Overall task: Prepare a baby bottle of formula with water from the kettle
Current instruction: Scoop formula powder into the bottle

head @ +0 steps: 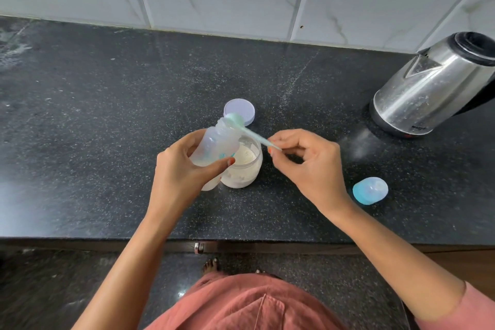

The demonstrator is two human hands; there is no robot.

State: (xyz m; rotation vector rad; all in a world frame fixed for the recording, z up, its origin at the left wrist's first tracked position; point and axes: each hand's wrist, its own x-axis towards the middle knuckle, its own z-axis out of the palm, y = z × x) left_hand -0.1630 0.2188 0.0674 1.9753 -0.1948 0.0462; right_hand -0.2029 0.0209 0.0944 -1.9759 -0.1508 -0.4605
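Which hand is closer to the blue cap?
Right. The right hand, pinching the scoop, is beside the cap; the left hand holds the bottle, farther off.

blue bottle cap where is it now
Head view: blue bottle cap lies on the counter, right of the right hand, in front of the kettle.

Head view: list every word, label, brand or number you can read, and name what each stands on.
Nothing reads clearly.
Shiny steel electric kettle: short white word on its black base, too blurred to read.
Clear plastic baby bottle in the left hand: teal print near the thumb, unreadable.
Pale green plastic scoop in the right hand, round lilac lid: no text visible.
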